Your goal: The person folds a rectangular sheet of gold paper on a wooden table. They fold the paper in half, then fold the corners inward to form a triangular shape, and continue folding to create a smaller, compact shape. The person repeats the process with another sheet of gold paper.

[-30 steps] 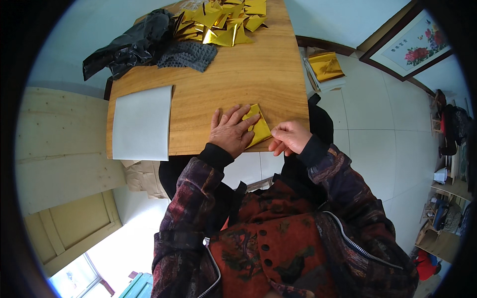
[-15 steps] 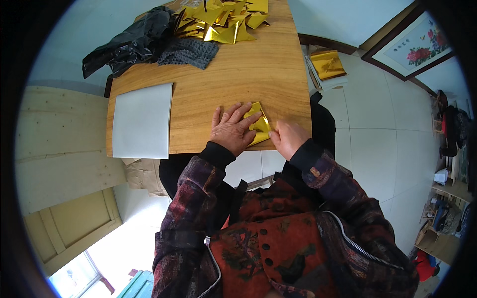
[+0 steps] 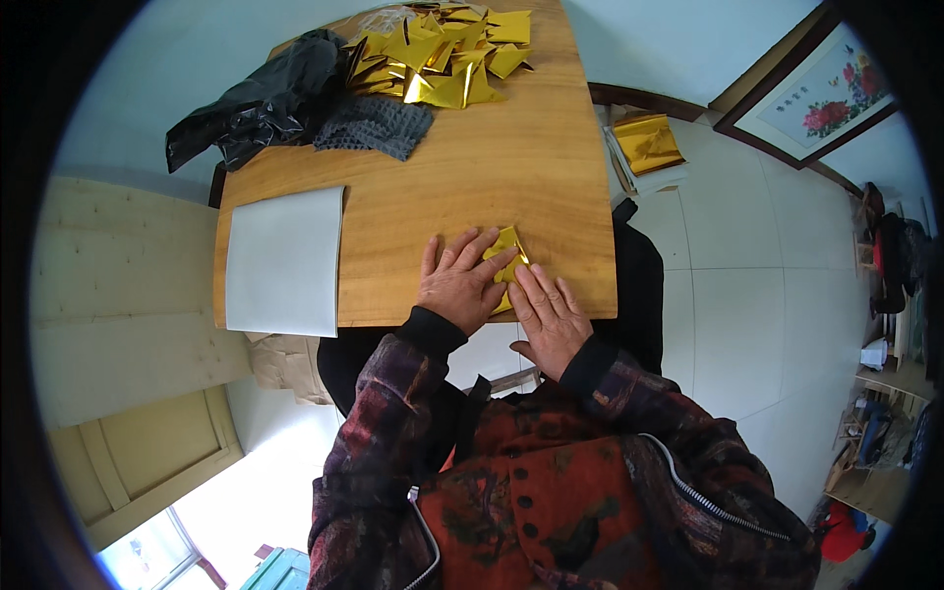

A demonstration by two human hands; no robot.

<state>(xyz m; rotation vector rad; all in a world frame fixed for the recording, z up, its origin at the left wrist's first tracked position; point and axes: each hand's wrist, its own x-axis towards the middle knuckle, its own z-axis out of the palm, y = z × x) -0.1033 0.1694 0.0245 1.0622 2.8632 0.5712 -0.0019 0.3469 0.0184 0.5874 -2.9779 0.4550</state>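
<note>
A small folded piece of gold foil paper (image 3: 505, 239) lies at the near edge of the table, partly covered by both hands. My left hand (image 3: 460, 279) rests flat over its left side, fingers spread and pointing away from me. On the other side, my right hand (image 3: 551, 313) lies flat with fingers stretched out, the fingertips touching the foil's right edge and the thumb apart. Neither hand grips anything. The lower part of the foil is hidden under the fingers.
A heap of folded gold foil shapes (image 3: 447, 64) sits at the table's far end, beside a black plastic bag (image 3: 265, 98) and a dark textured cloth (image 3: 376, 127). A grey-white sheet stack (image 3: 285, 261) lies at the left. More gold sheets (image 3: 648, 144) stand right of the table.
My right hand has opened from a curled grip at the foil's right edge and now lies flat. The left hand stays on the foil. The whole view has shifted slightly.
</note>
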